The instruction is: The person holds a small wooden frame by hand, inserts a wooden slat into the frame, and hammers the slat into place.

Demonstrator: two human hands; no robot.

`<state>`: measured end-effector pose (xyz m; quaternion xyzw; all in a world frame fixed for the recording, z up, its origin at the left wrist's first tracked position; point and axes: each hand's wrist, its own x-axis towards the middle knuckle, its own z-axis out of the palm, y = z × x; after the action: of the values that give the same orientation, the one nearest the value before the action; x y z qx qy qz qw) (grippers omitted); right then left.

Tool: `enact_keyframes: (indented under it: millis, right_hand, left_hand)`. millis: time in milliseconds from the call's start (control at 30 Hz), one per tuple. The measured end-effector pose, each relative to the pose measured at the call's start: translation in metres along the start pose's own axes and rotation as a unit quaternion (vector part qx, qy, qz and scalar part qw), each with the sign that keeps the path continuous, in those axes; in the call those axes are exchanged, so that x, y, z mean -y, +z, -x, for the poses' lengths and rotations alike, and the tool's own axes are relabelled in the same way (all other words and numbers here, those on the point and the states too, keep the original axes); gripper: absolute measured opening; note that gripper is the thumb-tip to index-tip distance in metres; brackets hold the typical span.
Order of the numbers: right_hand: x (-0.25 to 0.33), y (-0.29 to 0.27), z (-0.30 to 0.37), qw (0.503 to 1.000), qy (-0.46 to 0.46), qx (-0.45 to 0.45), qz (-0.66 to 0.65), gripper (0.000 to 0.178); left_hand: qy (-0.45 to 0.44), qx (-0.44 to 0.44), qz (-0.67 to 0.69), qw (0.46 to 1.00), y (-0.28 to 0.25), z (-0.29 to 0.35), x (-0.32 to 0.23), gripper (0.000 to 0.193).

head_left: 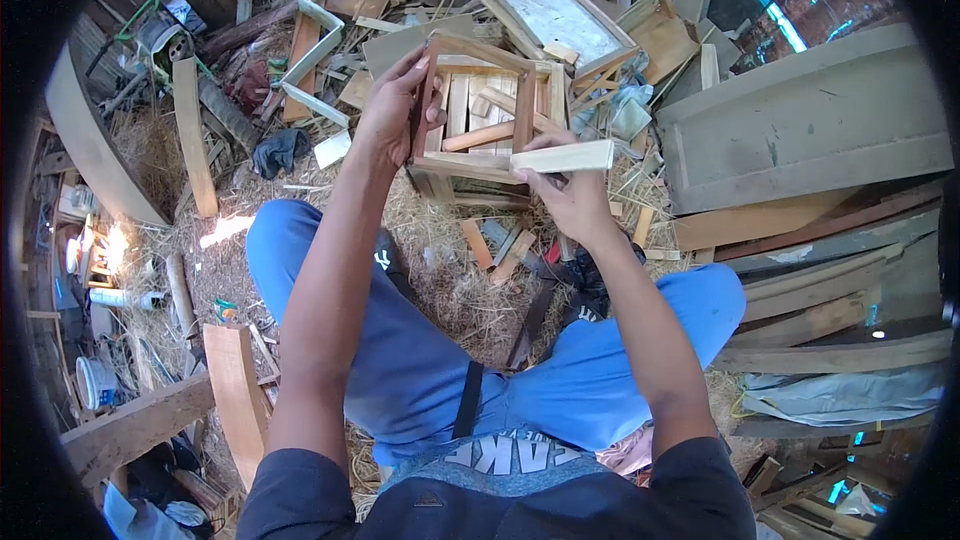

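My left hand [385, 120] grips the left side of a small wooden frame [524, 105], with the fingers wrapped round its dark edge. In my right hand [575, 202] is a short pale wood strip [572, 157], pinched between thumb and fingers. The strip lies against the frame's lower right corner and sticks out to the right; whether it is joined there I cannot tell. Below the frame stands a wooden crate [435, 187], seen partly through the opening, with several loose wood pieces [480, 137] in it.
Wood scraps [500, 250] and straw litter the ground between my legs. A framed pane [560, 15] leans on the scrap heap beyond the crate. Large boards [800, 125] are stacked at the right. Curved planks [195, 140] stand at the left, near a white bucket [97, 382].
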<state>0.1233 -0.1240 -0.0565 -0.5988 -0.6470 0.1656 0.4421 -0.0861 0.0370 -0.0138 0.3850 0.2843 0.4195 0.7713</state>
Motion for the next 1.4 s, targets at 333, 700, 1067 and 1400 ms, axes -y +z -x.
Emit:
enact_keyframes:
  millis: [333, 700, 1067, 1400]
  right_hand:
    - [0.008, 0.047, 0.032, 0.996, -0.037, -0.012, -0.080, 0.029]
    - [0.021, 0.056, 0.039, 0.976, 0.085, 0.102, -0.175, 0.054]
    - [0.002, 0.077, 0.055, 0.908, 0.262, 0.126, -0.302, 0.060]
    - [-0.005, 0.117, 0.059, 0.971, 0.223, 0.007, -0.088, 0.058]
  left_hand:
    - [0.020, 0.005, -0.136, 0.991, -0.008, 0.006, -0.024, 0.044]
    - [0.036, 0.068, -0.280, 0.957, -0.008, -0.001, -0.026, 0.039]
    - [0.104, 0.214, -0.357, 0.903, 0.002, -0.029, -0.006, 0.044]
    - [0.161, 0.275, -0.452, 0.833, 0.025, -0.064, 0.037, 0.050]
